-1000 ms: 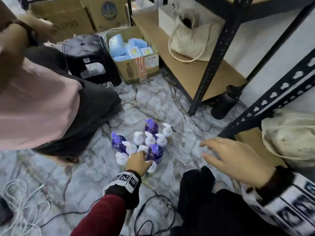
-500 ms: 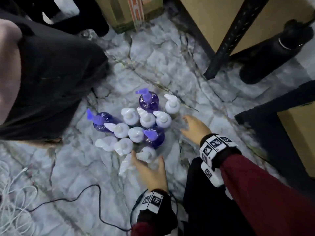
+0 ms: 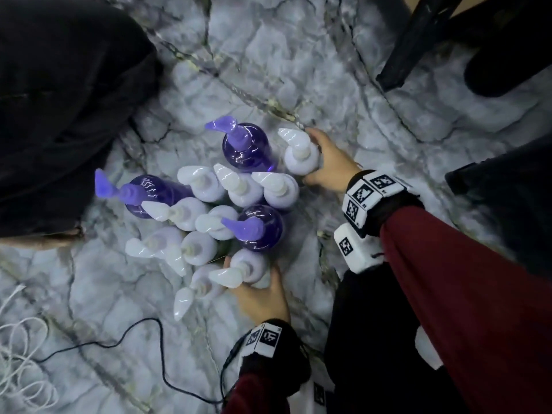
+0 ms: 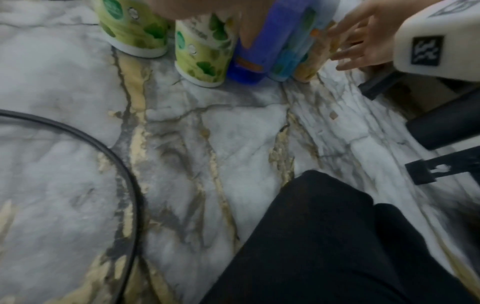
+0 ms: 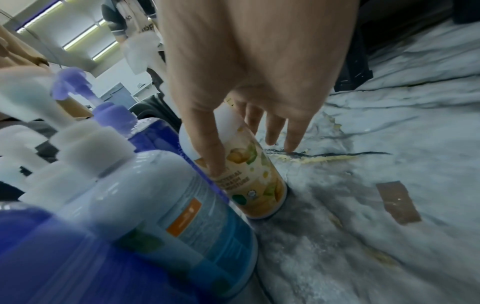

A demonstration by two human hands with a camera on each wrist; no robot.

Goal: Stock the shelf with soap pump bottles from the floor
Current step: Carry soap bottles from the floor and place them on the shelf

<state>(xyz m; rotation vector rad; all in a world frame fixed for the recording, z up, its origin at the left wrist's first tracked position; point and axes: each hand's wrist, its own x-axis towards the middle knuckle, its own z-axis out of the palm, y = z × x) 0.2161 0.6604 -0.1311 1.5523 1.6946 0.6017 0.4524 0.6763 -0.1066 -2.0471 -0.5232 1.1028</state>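
Observation:
Several soap pump bottles, most white and three purple [image 3: 248, 147], stand packed together on the marble floor [image 3: 298, 55]. My left hand [image 3: 254, 276] grips the nearest white pump bottle [image 3: 249, 261], thumb on its left side and fingers on its right. My right hand [image 3: 316, 156] wraps the white bottle [image 3: 298, 156] at the far right of the cluster. In the right wrist view the thumb presses that bottle's yellow label [image 5: 262, 191] and the fingers reach behind it. The left wrist view shows green-labelled bottle bases [image 4: 202, 51]; the left hand's fingers are blurred there.
Another person's dark clothing [image 3: 59, 100] fills the upper left beside the bottles. A black shelf post [image 3: 418, 40] and a black flask [image 3: 507, 64] stand at upper right. A black cable [image 3: 149, 348] and white cord [image 3: 18, 354] lie near left. My black-trousered knee [image 3: 373, 339] is close.
The head view has tipped down and closed in on the bottles. My right hand moved forward onto the far-right white bottle. My left hand closed round the nearest white bottle.

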